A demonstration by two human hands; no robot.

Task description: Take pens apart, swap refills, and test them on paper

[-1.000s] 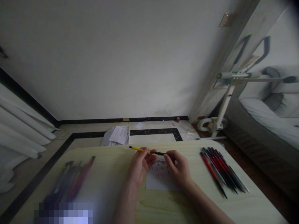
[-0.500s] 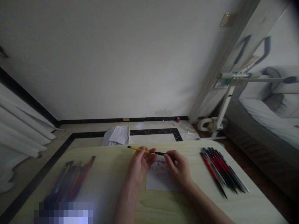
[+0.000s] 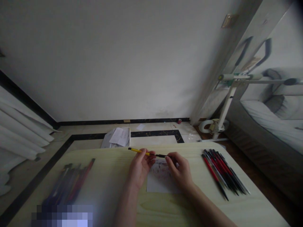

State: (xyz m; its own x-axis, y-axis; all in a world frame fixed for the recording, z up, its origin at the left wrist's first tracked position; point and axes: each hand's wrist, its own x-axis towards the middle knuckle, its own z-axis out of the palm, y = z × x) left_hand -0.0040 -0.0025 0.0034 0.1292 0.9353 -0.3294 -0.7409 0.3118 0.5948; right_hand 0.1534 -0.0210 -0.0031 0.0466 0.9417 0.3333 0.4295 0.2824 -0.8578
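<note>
My left hand (image 3: 140,166) pinches the yellow barrel of a pen (image 3: 138,151), which lies level above the far part of the light wooden table (image 3: 111,176). My right hand (image 3: 180,170) pinches the pen's black end by the fingertips. Under both hands lies a white sheet of paper (image 3: 159,183) with reddish scribbles near its top edge.
A row of several red and black pens (image 3: 222,171) lies at the right of the table. A blurred pile of several coloured pens (image 3: 68,186) lies at the left. Papers (image 3: 118,137) lie on the tiled floor beyond. A white stand (image 3: 224,107) and a bed (image 3: 270,116) are on the right.
The pen's yellow end has slid slightly to the left in my left hand. The view has shifted a little; both hands stay at the same place.
</note>
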